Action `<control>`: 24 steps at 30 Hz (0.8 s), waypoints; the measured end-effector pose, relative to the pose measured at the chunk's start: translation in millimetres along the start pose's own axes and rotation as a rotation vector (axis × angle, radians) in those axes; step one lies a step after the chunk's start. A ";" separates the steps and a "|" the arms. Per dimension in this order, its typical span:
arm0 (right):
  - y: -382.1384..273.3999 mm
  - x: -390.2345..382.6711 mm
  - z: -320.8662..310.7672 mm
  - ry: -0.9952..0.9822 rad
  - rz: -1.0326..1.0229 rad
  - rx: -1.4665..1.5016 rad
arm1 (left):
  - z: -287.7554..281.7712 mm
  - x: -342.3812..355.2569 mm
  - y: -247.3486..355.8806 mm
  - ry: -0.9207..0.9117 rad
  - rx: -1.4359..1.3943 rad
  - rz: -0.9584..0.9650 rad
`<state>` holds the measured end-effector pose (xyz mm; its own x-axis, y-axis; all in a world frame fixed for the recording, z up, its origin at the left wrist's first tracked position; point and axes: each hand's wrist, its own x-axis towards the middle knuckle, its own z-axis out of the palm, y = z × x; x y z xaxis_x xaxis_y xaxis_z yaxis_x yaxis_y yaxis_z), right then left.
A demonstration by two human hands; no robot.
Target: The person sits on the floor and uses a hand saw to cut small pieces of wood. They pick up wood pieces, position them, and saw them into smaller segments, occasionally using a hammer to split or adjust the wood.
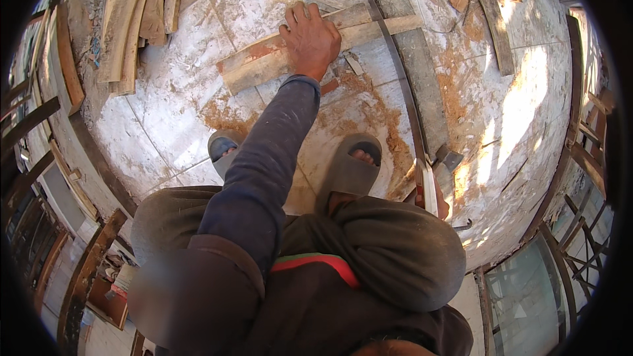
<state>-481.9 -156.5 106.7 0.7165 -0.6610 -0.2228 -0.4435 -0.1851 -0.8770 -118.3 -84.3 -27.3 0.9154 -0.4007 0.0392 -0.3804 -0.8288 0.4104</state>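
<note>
My left hand (pixel 308 43) reaches forward, fingers curled over two narrow, rough wooden boards (pixel 250 62) lying side by side on the dusty tiled floor, the near one pale with a reddish streak. Small wood scraps (pixel 353 64) lie just beside that hand. At the right, low beside my knee, my right hand (pixel 435 201) is closed round the handle of what looks like a hammer (pixel 448 158), its dark head upward. The hand is mostly hidden by the knee and the tool. A long dark strip (pixel 399 66) crosses the floor between the boards and the right side.
Stacked planks (pixel 132 20) lie at the upper left, a loose board (pixel 488 33) at the upper right. Timber pieces (pixel 86 283) and frames crowd both outer edges, with a glass panel (pixel 521 296) at the lower right. My sandalled feet (pixel 349 171) rest on sawdust-streaked tiles.
</note>
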 end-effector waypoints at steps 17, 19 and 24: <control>6.0 -20.0 0.4 0.076 0.000 -0.153 | -5.8 -0.1 3.3 -0.020 -0.039 -0.010; -8.1 11.1 15.9 0.095 -0.088 -0.086 | -5.5 2.4 5.1 -0.006 -0.041 0.011; -33.1 144.7 77.9 0.090 -0.382 -0.176 | -12.3 4.1 8.6 -0.007 -0.043 0.016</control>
<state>-321.6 -189.4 70.4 0.8010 -0.5799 0.1487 -0.2460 -0.5452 -0.8014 -116.2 -88.3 -12.4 0.9080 -0.4171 0.0396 -0.3891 -0.8046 0.4486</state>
